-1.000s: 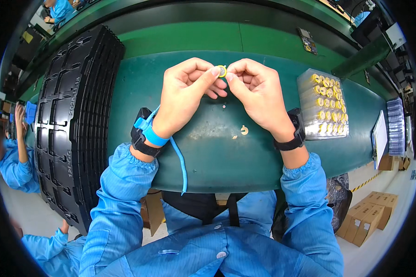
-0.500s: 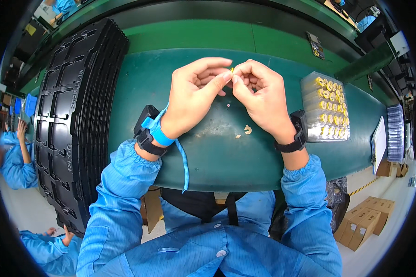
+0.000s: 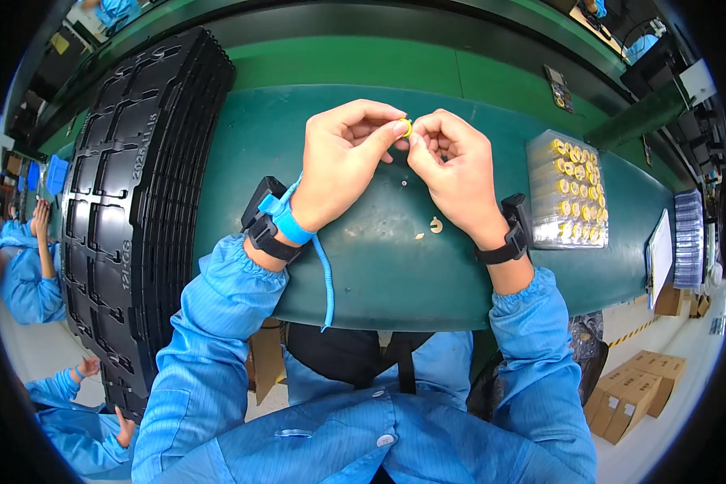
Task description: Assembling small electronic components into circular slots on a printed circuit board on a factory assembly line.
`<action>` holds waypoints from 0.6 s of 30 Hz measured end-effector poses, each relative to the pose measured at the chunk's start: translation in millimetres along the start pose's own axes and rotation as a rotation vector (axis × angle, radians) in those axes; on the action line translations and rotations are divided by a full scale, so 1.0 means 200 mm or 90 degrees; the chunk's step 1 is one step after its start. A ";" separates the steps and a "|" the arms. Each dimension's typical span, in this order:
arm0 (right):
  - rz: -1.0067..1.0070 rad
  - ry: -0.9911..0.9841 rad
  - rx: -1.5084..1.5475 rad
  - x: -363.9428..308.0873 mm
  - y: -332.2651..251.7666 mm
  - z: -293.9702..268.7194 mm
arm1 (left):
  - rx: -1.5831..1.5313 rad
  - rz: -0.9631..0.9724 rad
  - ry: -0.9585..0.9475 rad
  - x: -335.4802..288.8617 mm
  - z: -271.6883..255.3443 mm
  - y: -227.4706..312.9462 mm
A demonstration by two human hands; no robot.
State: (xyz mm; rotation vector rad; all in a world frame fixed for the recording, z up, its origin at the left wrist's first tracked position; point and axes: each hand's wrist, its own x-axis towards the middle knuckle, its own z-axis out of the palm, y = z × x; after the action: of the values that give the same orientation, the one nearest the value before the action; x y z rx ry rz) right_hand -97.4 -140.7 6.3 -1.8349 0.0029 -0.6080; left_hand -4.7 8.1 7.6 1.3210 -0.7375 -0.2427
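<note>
So I've got this small yellow ring [image 3: 408, 128] right up at my fingertips, over the green table [image 3: 363, 278]. My left hand [image 3: 340, 161] has it pinched between thumb and forefinger, and my right hand [image 3: 453, 173] is closed in on the opposite edge with thumb and finger, other fingers curled in. Hands are nearly touching, with just the ring between them.

Off to my right on the table is a clear plastic tray [image 3: 543, 211], and it's loaded: rows of round yellow pieces [image 3: 575, 191] sitting in it, about the same colour as the one I'm holding. Further right there's a pile of clear plastic packs [image 3: 689, 238], too squashed by the lens to say what's in them.

On my left is a tall stack of black trays [image 3: 109, 214] with shaped pockets moulded in. Way past that, a blue bin [image 3: 57, 173], contents too small to make out. Down on the floor to my right, some brown cardboard boxes [image 3: 637, 391] stand side by side, can't tell what's inside. A few tiny pale scraps [image 3: 436, 225] lie loose on the table below my hands.
</note>
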 end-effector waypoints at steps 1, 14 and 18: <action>0.010 0.005 0.034 0.00 0.00 0.00 | -0.016 -0.025 -0.005 0.01 0.00 0.01; -0.021 -0.004 0.080 0.00 0.00 -0.02 | -0.041 -0.013 -0.093 0.00 -0.01 -0.02; -0.025 -0.007 0.072 0.00 0.01 -0.02 | -0.053 -0.028 -0.052 0.00 -0.02 -0.01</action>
State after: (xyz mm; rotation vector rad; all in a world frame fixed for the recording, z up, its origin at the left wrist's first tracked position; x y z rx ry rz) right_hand -99.2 -145.4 6.1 -1.7319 -0.0745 -0.6130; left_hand -1.4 9.6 5.7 1.2558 -0.7594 -0.3606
